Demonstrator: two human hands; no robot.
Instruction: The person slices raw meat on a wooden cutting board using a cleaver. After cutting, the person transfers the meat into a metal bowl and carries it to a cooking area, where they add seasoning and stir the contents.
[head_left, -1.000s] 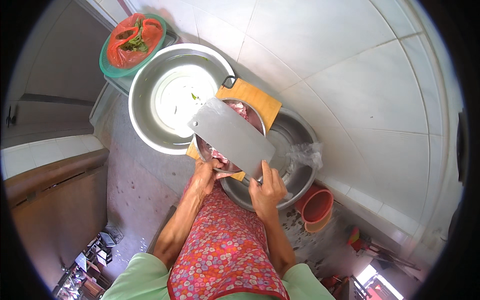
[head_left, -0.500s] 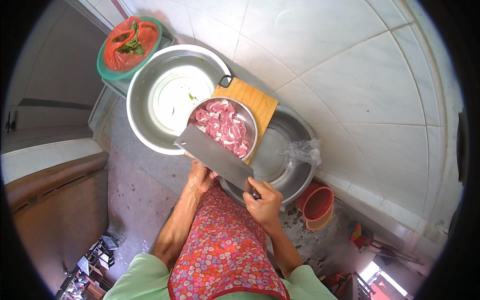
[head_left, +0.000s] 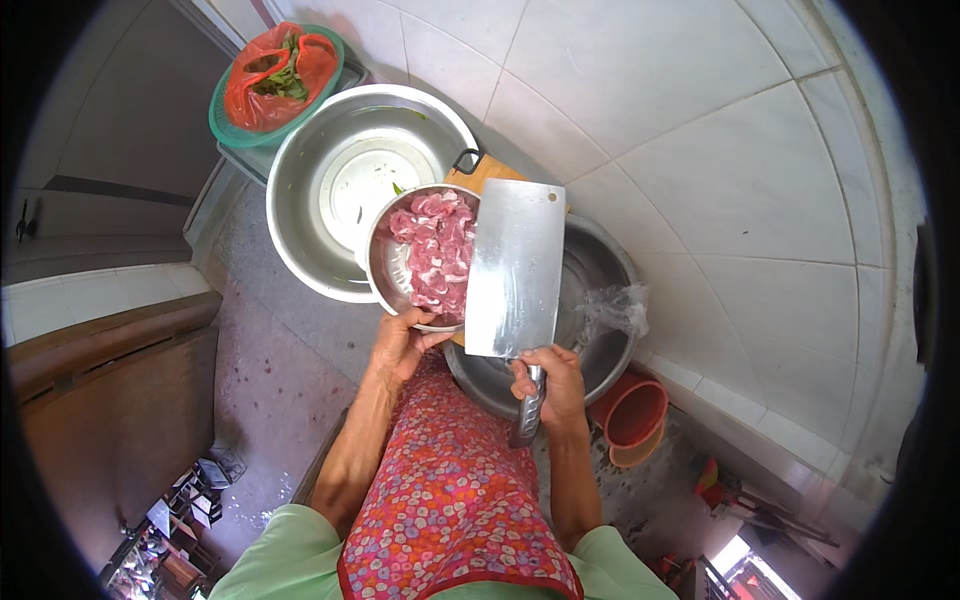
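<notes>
My right hand [head_left: 553,382] is closed round the handle of a broad cleaver [head_left: 514,270], whose flat blade points away from me. The blade covers the right part of a steel bowl [head_left: 390,275] and most of a wooden cutting board [head_left: 497,172]. Sliced raw meat [head_left: 437,250] fills much of the bowl. My left hand [head_left: 403,345] grips the bowl's near rim, thumb on top and fingers underneath. Part of the bowl overlaps the edge of a large metal basin [head_left: 290,245] on the left.
A second metal basin [head_left: 490,385] stands under the board at right, with a clear plastic bag [head_left: 615,310] on its rim. Red bucket [head_left: 634,410] sits beside it. At far left, a green basket [head_left: 222,120] holds a red bag [head_left: 262,85] of leafy greens. Tiled wall [head_left: 710,160] rises behind.
The cleaver has swung from lying slantwise over the bowl's near side to pointing away from me at its right. The bowl has shifted slightly left, and my left hand now shows on its rim.
</notes>
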